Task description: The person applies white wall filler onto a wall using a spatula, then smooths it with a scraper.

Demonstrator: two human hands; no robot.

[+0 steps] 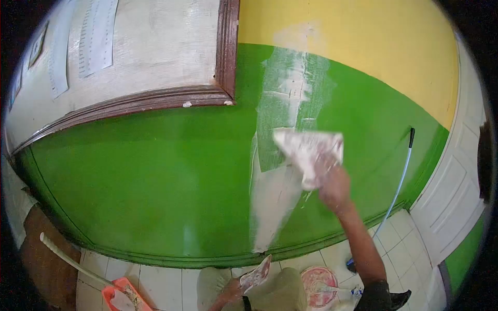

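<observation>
white-smeared scraper [306, 147], roughly triangular

- An indoor room here, office or schoolroom, I can't tell which!
- There's the big framed board [161, 44], printed sheets [97, 36] hanging on it.
- Green-and-yellow wall [145, 181], tiled floor [162, 274], white panelled door [445, 202] over to the right.

Board [166, 46]: upper left of wall [155, 192], papers [98, 36] on it
Pole [400, 186]: wall's right end, left of door [451, 192]
Floor [161, 280]: dustpan [123, 282] left, tub [311, 298] right
</observation>
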